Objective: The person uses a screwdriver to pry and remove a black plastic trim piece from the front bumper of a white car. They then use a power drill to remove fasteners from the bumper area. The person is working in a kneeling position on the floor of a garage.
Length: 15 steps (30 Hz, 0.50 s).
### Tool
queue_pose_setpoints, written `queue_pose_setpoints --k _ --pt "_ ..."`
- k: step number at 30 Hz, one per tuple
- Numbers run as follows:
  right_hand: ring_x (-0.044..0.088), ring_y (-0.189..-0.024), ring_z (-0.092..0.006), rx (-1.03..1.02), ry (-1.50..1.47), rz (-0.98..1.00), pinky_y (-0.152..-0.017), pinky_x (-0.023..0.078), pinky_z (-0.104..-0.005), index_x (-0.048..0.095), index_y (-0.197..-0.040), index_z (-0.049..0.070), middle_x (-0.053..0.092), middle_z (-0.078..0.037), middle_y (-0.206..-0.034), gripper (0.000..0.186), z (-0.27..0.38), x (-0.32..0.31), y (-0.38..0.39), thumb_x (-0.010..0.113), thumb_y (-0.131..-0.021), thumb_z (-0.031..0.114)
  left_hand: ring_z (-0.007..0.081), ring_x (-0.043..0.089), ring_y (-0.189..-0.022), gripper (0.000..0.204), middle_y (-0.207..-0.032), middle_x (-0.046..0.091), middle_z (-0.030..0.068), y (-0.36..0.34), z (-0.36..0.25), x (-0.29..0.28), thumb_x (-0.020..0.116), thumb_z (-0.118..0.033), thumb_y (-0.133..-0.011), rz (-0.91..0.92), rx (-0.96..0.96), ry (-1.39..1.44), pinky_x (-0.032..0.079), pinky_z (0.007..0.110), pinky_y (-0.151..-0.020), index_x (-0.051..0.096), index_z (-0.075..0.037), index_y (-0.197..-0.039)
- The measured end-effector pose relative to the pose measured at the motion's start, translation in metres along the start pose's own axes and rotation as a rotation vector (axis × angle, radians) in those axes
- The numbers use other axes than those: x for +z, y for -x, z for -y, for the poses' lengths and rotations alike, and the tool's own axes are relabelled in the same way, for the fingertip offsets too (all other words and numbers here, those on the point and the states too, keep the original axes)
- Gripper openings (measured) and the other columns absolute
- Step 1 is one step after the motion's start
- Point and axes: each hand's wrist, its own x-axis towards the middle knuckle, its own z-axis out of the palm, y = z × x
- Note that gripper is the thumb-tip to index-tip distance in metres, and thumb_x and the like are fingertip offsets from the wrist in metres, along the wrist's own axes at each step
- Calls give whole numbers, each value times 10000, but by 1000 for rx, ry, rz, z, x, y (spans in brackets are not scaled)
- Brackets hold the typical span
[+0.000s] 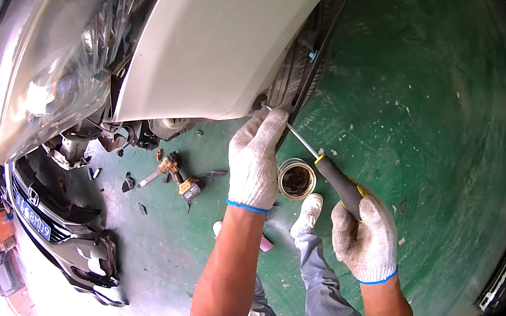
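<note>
my left hand, gloved in white knit, rests its fingers together against the lower edge of the white fender, right where the fender meets the tyre. my right hand, also gloved, has its fingers clamped around the black-and-yellow handle of a screwdriver. the shaft runs up to my left fingertips, with its tip at the fender edge. just below my left fingers, between both hands, a small round tin sits on the green floor. further out from my left fingers, a cordless drill lies on the floor, and a detached front bumper beyond it.
</note>
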Motion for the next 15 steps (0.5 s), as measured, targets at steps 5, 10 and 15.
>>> queue_pose_setpoints --k 5,10,15 --pt "580 -537 -172 32 -116 -150 -450 457 -294 548 -1381 -41 661 -94 -800 607 3 13 3 670 -991 407 93 639 -896 294 -1039 688 38 -3 2 -3 715 -216 -981 -8 -17 -5 535 234 -782 693 12 -1166" --pt "585 -600 -119 -171 417 8 -537 472 -232 631 -1337 -6 648 -51 -840 466 18 21 -1 696 -947 239 101 646 -899 278 -1037 691 38 -1 -1 1 719 -200 -979 -19 -28 48 544 242 -776 694 6 -1164" --pt "619 -766 -142 -862 1186 -38 -709 520 -266 611 -1395 14 649 -68 -1054 595 2 4 -8 710 -820 -106 122 651 -912 243 -1038 694 52 -2 -5 -1 705 -165 -985 14 -79 101 552 254 -779 695 14 -1149"
